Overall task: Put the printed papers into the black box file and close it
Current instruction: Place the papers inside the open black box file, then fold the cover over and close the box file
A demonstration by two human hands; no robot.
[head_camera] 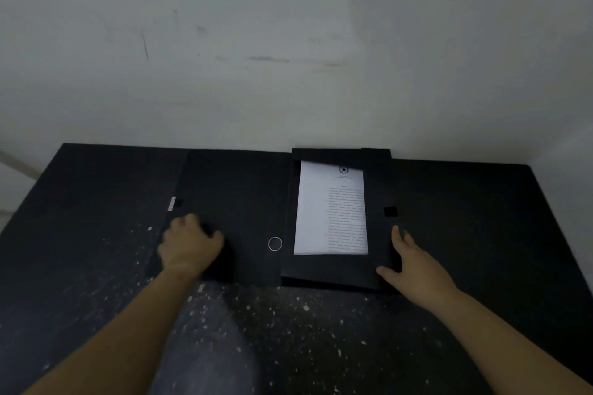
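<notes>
The black box file [340, 269] lies open on the dark table, its tray to the right and its lid [234, 196] spread flat to the left. The printed papers [330, 212], white with text and a star emblem at the top, rest inside the tray. My left hand [189, 245] lies on the lid's near left part, fingers curled at its edge. My right hand [414, 263] rests flat against the tray's near right corner, fingers spread. A metal finger ring [275, 244] shows on the spine between lid and tray.
The dark table [96, 234] is speckled with white flecks near its front edge. A scuffed white wall [288, 42] stands directly behind the file. A small black fastener patch [390, 211] sits on the tray's right flap.
</notes>
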